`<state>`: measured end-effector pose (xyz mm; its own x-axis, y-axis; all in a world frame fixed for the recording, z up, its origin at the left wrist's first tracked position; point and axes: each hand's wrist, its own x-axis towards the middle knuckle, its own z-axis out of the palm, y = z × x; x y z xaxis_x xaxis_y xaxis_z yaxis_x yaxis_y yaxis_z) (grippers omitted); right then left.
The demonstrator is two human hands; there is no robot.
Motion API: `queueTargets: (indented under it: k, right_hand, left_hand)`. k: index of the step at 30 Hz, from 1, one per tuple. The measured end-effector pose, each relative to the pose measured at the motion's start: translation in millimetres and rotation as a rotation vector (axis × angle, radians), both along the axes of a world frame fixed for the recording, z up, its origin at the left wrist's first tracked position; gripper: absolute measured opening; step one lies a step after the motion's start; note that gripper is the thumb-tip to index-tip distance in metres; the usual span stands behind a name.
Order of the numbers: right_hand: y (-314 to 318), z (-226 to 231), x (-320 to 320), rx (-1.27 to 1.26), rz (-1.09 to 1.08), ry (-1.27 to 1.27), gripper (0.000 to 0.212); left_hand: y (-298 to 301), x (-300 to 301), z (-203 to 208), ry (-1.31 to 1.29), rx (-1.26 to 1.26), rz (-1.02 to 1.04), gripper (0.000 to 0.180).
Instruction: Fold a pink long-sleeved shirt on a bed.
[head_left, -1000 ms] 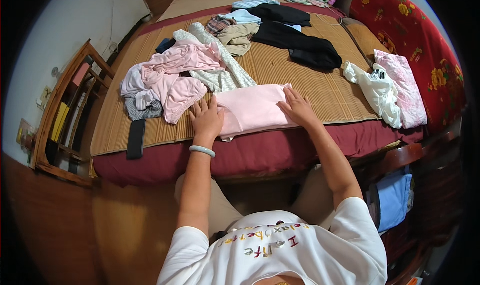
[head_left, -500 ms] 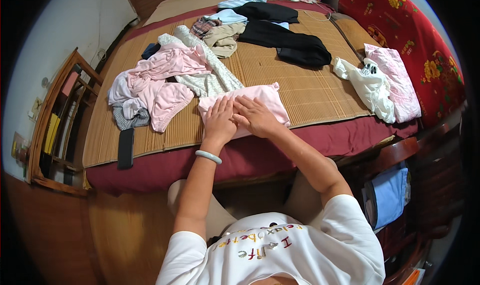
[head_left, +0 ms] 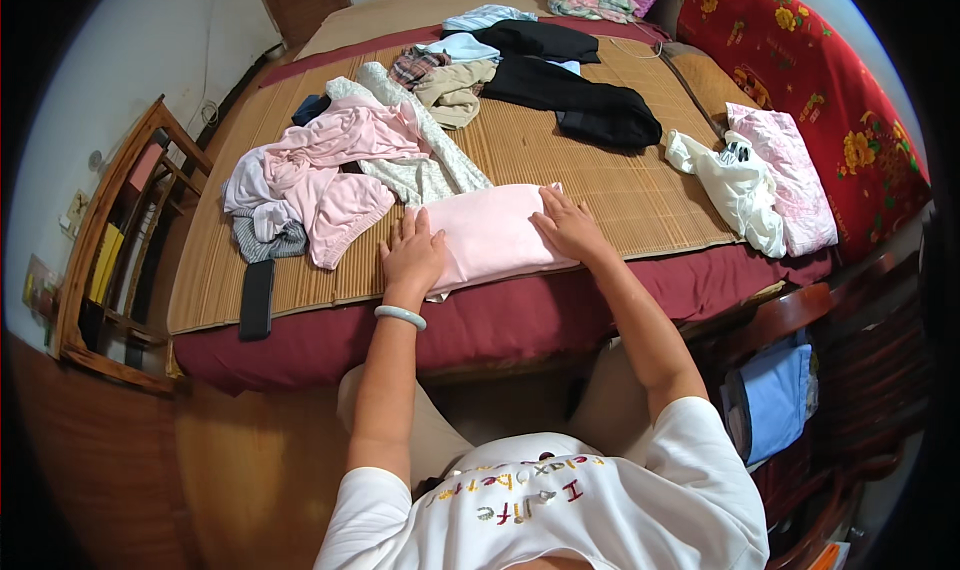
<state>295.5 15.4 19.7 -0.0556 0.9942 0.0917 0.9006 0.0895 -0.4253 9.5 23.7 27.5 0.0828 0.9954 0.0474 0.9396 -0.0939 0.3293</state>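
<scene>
A pale pink garment (head_left: 490, 235), folded into a flat rectangle, lies at the near edge of the bed's bamboo mat. My left hand (head_left: 412, 255) rests on its left end with the fingers spread. At the right end, my right hand (head_left: 570, 225) lies with its fingers stretched over the far corner. Neither hand grips the cloth. Just beyond the fold, a white patterned garment (head_left: 445, 155) stretches away. Left of it is a loose heap with a crumpled pink garment (head_left: 340, 195) on top.
A black phone (head_left: 256, 300) lies at the mat's near left edge. Black trousers (head_left: 570, 90) and a beige garment (head_left: 455, 90) are farther back. White clothing (head_left: 735, 185) and a pink patterned cloth (head_left: 795, 175) lie at the right. A wooden chair (head_left: 780, 305) stands near right.
My hands have moved apart, from together on the middle of the folded pink garment to its two ends. The garment now looks flatter and smoother.
</scene>
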Motion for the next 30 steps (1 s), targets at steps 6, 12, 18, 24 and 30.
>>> queueTargets:
  k: [6, 12, 18, 24, 30]
  right_hand:
    - [-8, 16, -29, 0.216, -0.025, -0.18, 0.057]
    - [-5, 14, -52, 0.23, 0.312, -0.128, 0.05]
    - [10, 8, -36, 0.183, 0.107, -0.231, 0.061]
    - [14, -7, -8, 0.144, -0.022, 0.023, 0.064]
    - [7, -10, 18, 0.331, 0.03, 0.175, 0.056]
  left_hand:
    - [-19, 23, 14, 0.16, 0.233, -0.105, 0.058]
    - [-35, 50, 5, 0.202, 0.289, -0.361, 0.058]
    - [-23, 22, -1, 0.062, 0.163, -0.249, 0.069]
    - [-11, -5, 4, 0.078, 0.027, -0.133, 0.065]
    - [-35, 12, 25, 0.117, 0.254, -0.194, 0.065]
